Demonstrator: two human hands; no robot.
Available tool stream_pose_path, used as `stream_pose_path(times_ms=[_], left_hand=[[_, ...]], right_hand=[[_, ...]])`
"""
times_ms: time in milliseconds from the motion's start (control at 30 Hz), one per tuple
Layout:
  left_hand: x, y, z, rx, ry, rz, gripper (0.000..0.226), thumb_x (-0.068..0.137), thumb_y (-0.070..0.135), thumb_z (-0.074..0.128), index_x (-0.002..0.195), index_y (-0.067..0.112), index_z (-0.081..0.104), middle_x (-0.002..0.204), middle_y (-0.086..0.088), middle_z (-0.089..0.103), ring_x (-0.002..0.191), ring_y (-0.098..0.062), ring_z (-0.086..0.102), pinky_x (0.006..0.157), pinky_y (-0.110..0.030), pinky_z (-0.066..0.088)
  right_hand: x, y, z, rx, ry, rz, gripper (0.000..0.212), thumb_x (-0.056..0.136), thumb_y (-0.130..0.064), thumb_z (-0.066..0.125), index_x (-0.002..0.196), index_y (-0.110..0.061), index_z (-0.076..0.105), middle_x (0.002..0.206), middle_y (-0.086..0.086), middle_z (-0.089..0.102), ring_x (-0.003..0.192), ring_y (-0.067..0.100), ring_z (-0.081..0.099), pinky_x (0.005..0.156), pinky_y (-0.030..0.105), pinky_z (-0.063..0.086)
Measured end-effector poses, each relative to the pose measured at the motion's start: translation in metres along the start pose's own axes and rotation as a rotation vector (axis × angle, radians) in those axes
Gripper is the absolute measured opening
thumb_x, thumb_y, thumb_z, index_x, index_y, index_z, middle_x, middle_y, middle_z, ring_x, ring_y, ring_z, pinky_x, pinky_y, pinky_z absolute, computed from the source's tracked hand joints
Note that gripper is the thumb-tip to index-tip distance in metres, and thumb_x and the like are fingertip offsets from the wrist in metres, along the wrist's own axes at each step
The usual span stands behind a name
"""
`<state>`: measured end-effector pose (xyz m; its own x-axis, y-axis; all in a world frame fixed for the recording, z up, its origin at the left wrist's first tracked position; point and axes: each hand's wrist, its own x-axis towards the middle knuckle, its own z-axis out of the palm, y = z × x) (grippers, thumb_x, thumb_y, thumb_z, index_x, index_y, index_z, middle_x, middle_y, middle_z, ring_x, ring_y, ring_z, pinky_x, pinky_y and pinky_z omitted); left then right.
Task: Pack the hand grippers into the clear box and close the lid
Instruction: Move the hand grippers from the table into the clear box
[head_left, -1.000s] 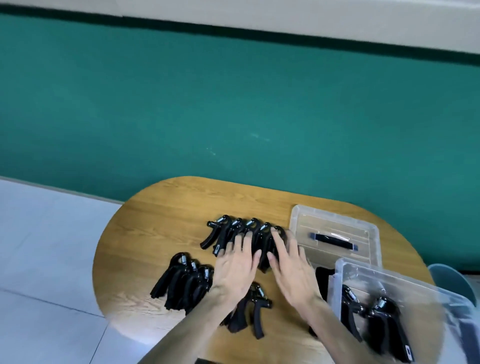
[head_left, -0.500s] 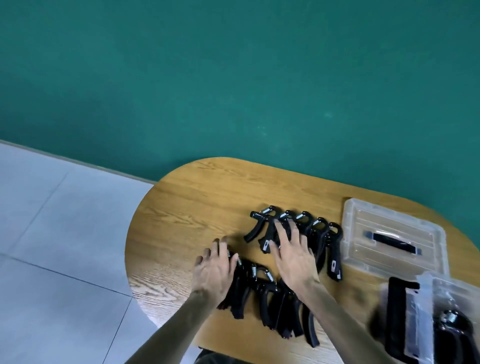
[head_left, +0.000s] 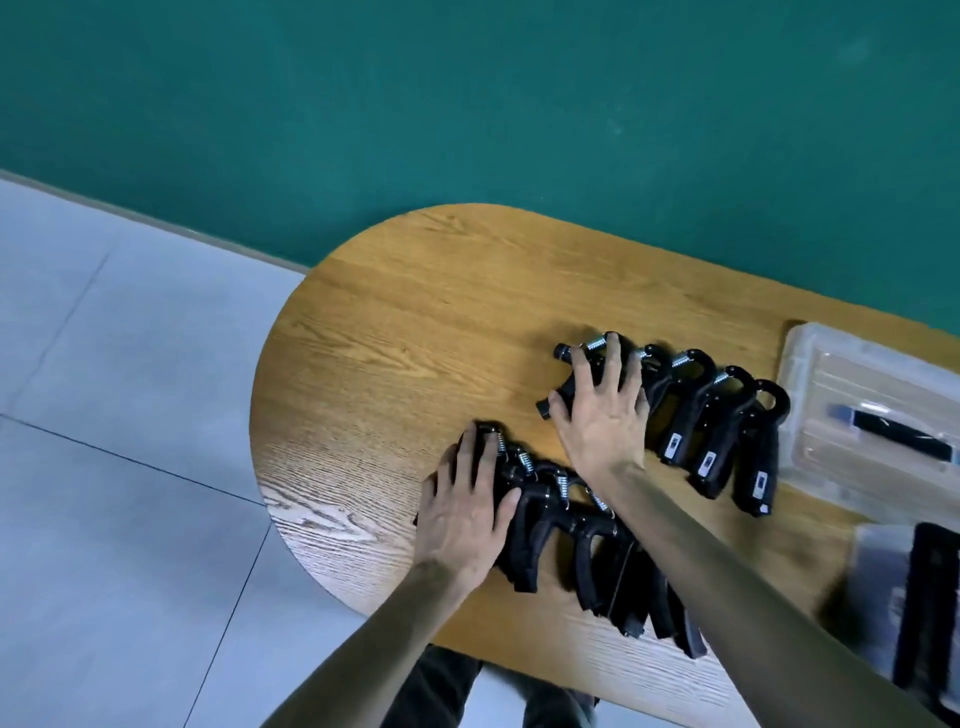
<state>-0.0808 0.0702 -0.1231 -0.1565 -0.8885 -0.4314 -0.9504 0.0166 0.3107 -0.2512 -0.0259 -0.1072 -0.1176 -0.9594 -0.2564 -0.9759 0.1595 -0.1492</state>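
Observation:
Two rows of black hand grippers with silver springs lie on the wooden table (head_left: 395, 322). The far row (head_left: 706, 431) holds several, fanned side by side. The near row (head_left: 587, 551) lies by the table's front edge, partly hidden under my right forearm. My right hand (head_left: 602, 415) rests with spread fingers on the leftmost grippers of the far row. On the left end of the near row lies my left hand (head_left: 462, 509), fingers straight. The clear box (head_left: 883, 597) shows blurred at the right edge, with a black shape inside. Its clear lid (head_left: 862, 410) with a black handle lies flat beyond it.
The table's rounded left end drops off to a grey tiled floor (head_left: 114, 467). A green wall (head_left: 467, 104) runs behind the table. Bare wood lies left of and beyond the grippers.
The view has swung left, so the box and lid slid toward the right edge. My left hand moved from the far row to the near row; my right hand shifted to the far row's left end.

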Motion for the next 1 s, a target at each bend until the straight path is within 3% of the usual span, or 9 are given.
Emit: stream_pose_path(times_ms=[200,367,600,700,800,1000], left_hand=[[0.003,-0.006,0.010,-0.062,0.058,0.015,0.069,0.102,0.055,0.021,0.158,0.027,-0.009,0.166,0.001,-0.020,0.137,-0.030,0.033,0.112,-0.052,0.033],[0.005,-0.011,0.006,-0.067,0.024,0.026,0.071,0.102,0.047,0.029,0.157,0.030,-0.013,0.165,0.004,-0.023,0.134,-0.029,0.032,0.112,-0.052,0.033],[0.010,-0.017,-0.001,-0.027,-0.024,0.063,0.070,0.103,0.047,0.028,0.154,0.033,-0.018,0.164,0.005,-0.025,0.137,-0.029,0.028,0.113,-0.049,0.034],[0.011,-0.019,-0.001,-0.022,-0.032,0.082,0.069,0.104,0.046,0.027,0.154,0.032,-0.019,0.163,0.003,-0.026,0.138,-0.030,0.026,0.115,-0.048,0.032],[0.010,-0.018,0.001,-0.007,-0.026,0.069,0.071,0.104,0.043,0.029,0.154,0.030,-0.020,0.163,0.000,-0.028,0.137,-0.030,0.026,0.114,-0.048,0.032],[0.006,-0.006,-0.007,-0.071,0.046,0.013,0.074,0.103,0.040,0.032,0.155,0.030,-0.020,0.161,0.003,-0.033,0.117,-0.017,0.025,0.105,-0.036,0.031]], right_hand=[[0.019,-0.011,0.026,-0.021,0.016,0.100,0.081,0.093,-0.044,0.055,0.158,-0.022,0.012,0.165,0.015,-0.014,0.149,0.046,-0.010,0.115,0.064,0.024],[0.019,-0.022,0.026,0.007,-0.015,0.112,0.093,0.087,-0.030,0.065,0.159,-0.022,0.006,0.164,0.014,-0.019,0.149,0.044,-0.014,0.116,0.064,0.021],[0.015,-0.020,0.031,-0.068,-0.022,0.118,0.094,0.091,-0.018,0.063,0.159,-0.021,-0.001,0.163,0.014,-0.022,0.149,0.049,0.001,0.113,0.060,0.031],[0.013,-0.018,0.027,-0.121,-0.003,0.094,0.091,0.090,-0.008,0.060,0.159,-0.021,0.002,0.165,0.016,-0.015,0.148,0.048,0.012,0.110,0.059,0.036],[0.006,-0.013,0.020,-0.120,-0.005,0.054,0.087,0.089,-0.012,0.063,0.159,-0.018,0.012,0.166,0.016,-0.007,0.147,0.048,0.019,0.106,0.059,0.038],[-0.022,0.003,0.002,-0.139,0.024,-0.010,0.086,0.087,-0.017,0.064,0.159,-0.016,0.016,0.167,0.015,-0.003,0.147,0.045,0.019,0.104,0.056,0.038]])
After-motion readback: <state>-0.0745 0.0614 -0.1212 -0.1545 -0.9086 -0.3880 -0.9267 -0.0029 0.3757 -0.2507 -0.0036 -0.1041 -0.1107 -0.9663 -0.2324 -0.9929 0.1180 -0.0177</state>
